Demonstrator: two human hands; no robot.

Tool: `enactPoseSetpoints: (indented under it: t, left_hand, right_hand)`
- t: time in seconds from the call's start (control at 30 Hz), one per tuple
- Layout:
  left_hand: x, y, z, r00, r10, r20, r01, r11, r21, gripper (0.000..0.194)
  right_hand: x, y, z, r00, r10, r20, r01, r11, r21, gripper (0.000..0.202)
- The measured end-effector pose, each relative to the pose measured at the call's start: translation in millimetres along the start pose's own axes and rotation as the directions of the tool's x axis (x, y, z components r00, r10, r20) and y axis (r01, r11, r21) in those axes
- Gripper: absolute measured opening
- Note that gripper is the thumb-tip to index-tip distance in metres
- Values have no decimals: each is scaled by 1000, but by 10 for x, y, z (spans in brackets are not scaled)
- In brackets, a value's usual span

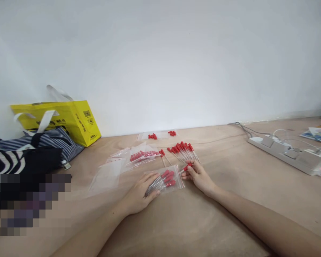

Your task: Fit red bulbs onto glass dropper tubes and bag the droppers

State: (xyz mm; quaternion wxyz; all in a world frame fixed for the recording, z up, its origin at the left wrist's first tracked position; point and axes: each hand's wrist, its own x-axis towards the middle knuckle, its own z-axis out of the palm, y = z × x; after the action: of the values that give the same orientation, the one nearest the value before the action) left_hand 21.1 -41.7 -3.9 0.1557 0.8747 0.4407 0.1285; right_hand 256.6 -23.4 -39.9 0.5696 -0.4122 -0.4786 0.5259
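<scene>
My left hand (143, 192) is closed around the lower end of a clear zip bag (180, 183). Several glass droppers with red rubber bulbs (168, 175) lie inside it, bulbs toward the bag's mouth. At that mouth, my right hand (198, 175) pinches one dropper (187, 167) by its red bulb, its glass tip pointing at the opening; I cannot tell whether the tip is inside. Just beyond my right hand, a fanned row of loose droppers (183, 147) rests on the table. Two or so more droppers (162, 152) lie to its left.
Filled bags of droppers (144, 155) and flat clear bags (109, 173) lie left of centre. Small red bulbs (152, 136) sit on plastic near the wall. A power strip (289, 153) with plugs is at right; a yellow bag (80, 121) and dark striped cloth items (24, 160) at left.
</scene>
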Motion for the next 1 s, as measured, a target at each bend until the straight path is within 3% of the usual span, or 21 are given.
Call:
enactPoseSetpoints:
  t: [0.2,0.4,0.6,0.77,0.9,1.0]
  left_hand:
    - [0,3,-1,1000,18,-15,-18,1000,11,48]
    - [10,12,0,1000,-7,-23,7,1000,2,50]
    - [32,-7,15,999,-12,-45,11,1000,-14,47]
    - [37,-5,19,999,-8,-51,8,1000,7,46]
    - [46,1,18,999,-24,-35,25,1000,16,47]
    - [50,14,9,999,-20,-29,21,1000,15,48]
  right_hand:
    - [-33,-34,-27,986,56,159,-14,968,-252,44]
    - [-24,-45,8,952,56,300,15,973,-229,32]
    - [53,-19,58,960,135,244,-20,907,-421,27]
    - [61,-33,56,920,107,377,64,908,-414,23]
    - [57,-102,27,880,190,435,16,905,-426,34]
    - [64,-105,46,908,190,372,-13,903,-429,35]
